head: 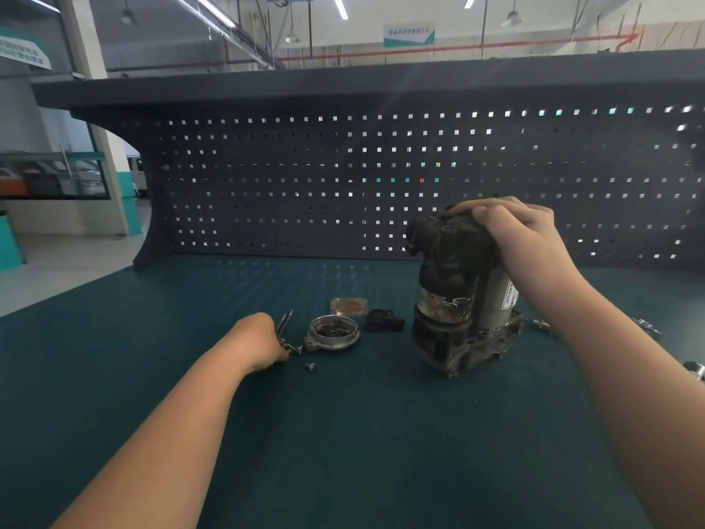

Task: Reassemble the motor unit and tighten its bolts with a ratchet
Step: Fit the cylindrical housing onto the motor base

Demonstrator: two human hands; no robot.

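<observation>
Head-worn wide-angle view, facing forward and down, bench (343, 433) close

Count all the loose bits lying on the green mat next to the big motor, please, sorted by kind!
Round metal cover: 1
Square plate: 1
Black part: 1
Small loose bolt: 1
Long bolts by the left hand: 2, as far as shows
Total: 6
</observation>
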